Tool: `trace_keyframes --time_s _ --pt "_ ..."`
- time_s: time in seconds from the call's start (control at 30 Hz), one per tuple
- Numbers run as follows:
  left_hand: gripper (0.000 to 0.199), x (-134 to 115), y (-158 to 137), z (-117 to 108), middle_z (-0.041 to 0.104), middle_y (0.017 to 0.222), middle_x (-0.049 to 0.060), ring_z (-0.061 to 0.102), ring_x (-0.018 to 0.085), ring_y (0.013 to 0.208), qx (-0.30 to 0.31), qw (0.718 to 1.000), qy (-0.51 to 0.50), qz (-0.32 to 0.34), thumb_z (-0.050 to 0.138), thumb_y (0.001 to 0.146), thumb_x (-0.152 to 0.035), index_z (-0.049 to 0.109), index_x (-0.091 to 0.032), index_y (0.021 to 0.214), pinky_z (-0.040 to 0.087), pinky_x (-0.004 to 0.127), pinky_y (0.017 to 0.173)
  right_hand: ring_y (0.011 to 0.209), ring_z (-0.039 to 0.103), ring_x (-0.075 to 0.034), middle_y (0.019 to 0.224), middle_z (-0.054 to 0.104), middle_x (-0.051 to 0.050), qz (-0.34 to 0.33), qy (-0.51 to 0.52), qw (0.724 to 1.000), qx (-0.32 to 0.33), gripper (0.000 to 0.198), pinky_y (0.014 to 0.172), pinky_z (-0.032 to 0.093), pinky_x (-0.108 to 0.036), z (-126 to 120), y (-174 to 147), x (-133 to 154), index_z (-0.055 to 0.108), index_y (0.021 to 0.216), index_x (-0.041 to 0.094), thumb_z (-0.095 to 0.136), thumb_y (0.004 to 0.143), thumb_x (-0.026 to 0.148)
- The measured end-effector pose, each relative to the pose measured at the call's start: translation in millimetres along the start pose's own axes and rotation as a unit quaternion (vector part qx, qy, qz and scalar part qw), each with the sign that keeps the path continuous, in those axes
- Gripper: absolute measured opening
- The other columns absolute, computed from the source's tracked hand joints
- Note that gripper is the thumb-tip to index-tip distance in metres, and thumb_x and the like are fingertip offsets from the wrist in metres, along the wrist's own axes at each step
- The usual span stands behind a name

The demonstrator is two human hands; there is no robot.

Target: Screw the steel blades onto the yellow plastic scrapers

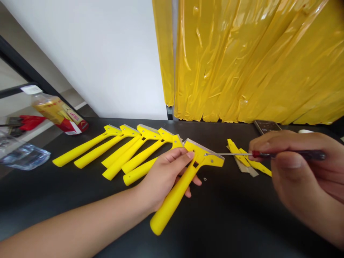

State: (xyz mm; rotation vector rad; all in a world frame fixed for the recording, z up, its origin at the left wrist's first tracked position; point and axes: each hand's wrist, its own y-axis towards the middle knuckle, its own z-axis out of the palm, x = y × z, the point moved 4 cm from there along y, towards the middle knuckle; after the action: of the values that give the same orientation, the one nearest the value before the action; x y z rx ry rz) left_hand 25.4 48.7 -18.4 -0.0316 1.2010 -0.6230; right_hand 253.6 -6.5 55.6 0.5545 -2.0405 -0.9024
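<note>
My left hand (172, 175) is closed around the neck of a yellow scraper (174, 200), its thumb pressing near the head and its handle slanting toward me. A metal blade edge shows along the far side of that head. My right hand (303, 172) grips a screwdriver (290, 154) with a dark, red-collared handle. The thin shaft runs left, and its tip meets the scraper head at a small screw near the middle. Another screw sits farther right on the head. Just below the head, a small washer-like ring (205, 179) lies on the dark table.
Several yellow scrapers (94, 145) lie in a slanted row at left. Loose yellow clamp pieces and blades (243, 159) rest right of centre, near a phone (266, 126). A drink bottle (59, 111) and a clear plastic container (24, 154) are at far left. Yellow film (242, 61) hangs behind.
</note>
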Motion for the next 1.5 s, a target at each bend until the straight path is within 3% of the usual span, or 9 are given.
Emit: trace_keyframes --time_s 0.13,0.4,0.7,0.97,1.17,1.37,1.5 --pt "0.024 0 -3 5 0.073 0.076 0.000 0.065 0.011 0.042 0.037 0.999 -0.003 -0.024 0.073 0.101 -0.040 0.064 -0.019 0.096 0.054 0.020 0.041 0.095 0.073 -0.014 0.101 0.076 -0.005 -0.044 -0.006 0.998 0.033 0.019 0.079 0.056 -0.024 3 -1 3 0.069 0.115 0.021 0.065 0.102 0.008" --pt "0.021 1 -5 9 0.073 0.074 0.000 0.066 0.012 0.041 0.049 0.998 -0.003 -0.037 0.074 0.101 -0.038 0.065 -0.019 0.099 0.054 0.019 0.040 0.090 0.072 -0.014 0.101 0.074 -0.006 -0.075 0.010 0.993 0.090 0.017 0.071 0.055 -0.025 8 0 3 0.066 0.114 0.020 0.062 0.103 0.007" --pt "0.020 1 -4 9 0.072 0.073 0.000 0.066 0.013 0.041 0.039 0.998 0.002 -0.041 0.074 0.101 -0.037 0.065 -0.019 0.099 0.054 0.020 0.041 0.093 0.072 -0.017 0.101 0.072 -0.007 -0.138 0.030 0.977 0.159 0.023 0.087 0.057 -0.032 6 5 4 0.062 0.122 0.019 0.062 0.102 0.007" --pt "0.021 2 -3 9 0.071 0.072 -0.001 0.067 0.013 0.043 0.036 0.998 0.001 -0.042 0.075 0.100 -0.038 0.065 -0.019 0.100 0.055 0.020 0.041 0.091 0.074 -0.020 0.099 0.074 -0.007 -0.135 0.015 0.979 0.153 0.027 0.079 0.059 -0.034 3 3 5 0.062 0.123 0.023 0.064 0.101 0.008" --pt "0.023 1 -5 12 0.071 0.073 0.000 0.066 0.012 0.044 0.030 0.999 0.016 -0.039 0.076 0.099 -0.040 0.066 -0.019 0.100 0.055 0.019 0.042 0.087 0.074 -0.020 0.096 0.075 -0.007 -0.170 0.004 0.970 0.172 0.033 0.075 0.060 -0.032 4 9 12 0.062 0.122 0.021 0.064 0.096 0.002" --pt "0.026 2 -5 11 0.071 0.076 0.002 0.072 0.016 0.059 0.027 0.998 0.056 -0.027 0.078 0.097 -0.043 0.070 -0.019 0.104 0.057 0.020 0.044 0.088 0.075 -0.020 0.097 0.076 -0.008 -0.155 -0.013 0.974 0.168 0.028 0.075 0.060 -0.032 4 5 15 0.065 0.118 0.019 0.068 0.095 0.002" --pt "0.027 -5 -2 7 0.074 0.085 0.005 0.076 0.018 0.069 0.009 0.994 0.110 0.007 0.076 0.098 -0.043 0.072 -0.017 0.105 0.061 0.022 0.049 0.086 0.074 -0.019 0.097 0.077 -0.006 -0.151 -0.093 0.971 0.161 0.013 0.082 0.061 -0.032 6 1 17 0.065 0.111 0.021 0.070 0.101 0.013"
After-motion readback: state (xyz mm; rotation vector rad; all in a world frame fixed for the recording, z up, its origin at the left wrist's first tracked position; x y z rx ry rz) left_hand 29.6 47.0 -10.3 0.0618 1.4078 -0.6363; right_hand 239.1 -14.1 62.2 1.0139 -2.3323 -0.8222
